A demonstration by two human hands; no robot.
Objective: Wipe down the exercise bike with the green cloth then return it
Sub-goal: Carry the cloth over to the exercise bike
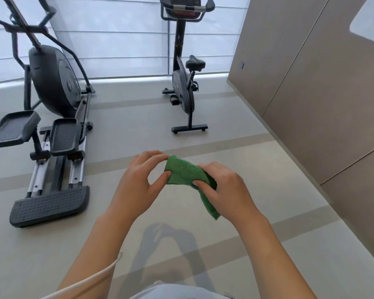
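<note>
— Hands, status?
— Left hand [138, 180] is pinching the green cloth [186, 171] at its upper edge; right hand [222, 186] is gripping the lower end, fingers curled round it. Cloth is hanging between them, above the floor [246, 160].
— Exercise bike [185, 91]?
— Standing at twelve o'clock, well apart. Elliptical [52, 87] sitting at ten o'clock.

The right hand [226, 186] hides part of the green cloth [186, 171]. The top edge cuts off the exercise bike [185, 91] above its console and the elliptical trainer [50, 83] at its handles. Markings on both flywheel housings are too small to read.
</note>
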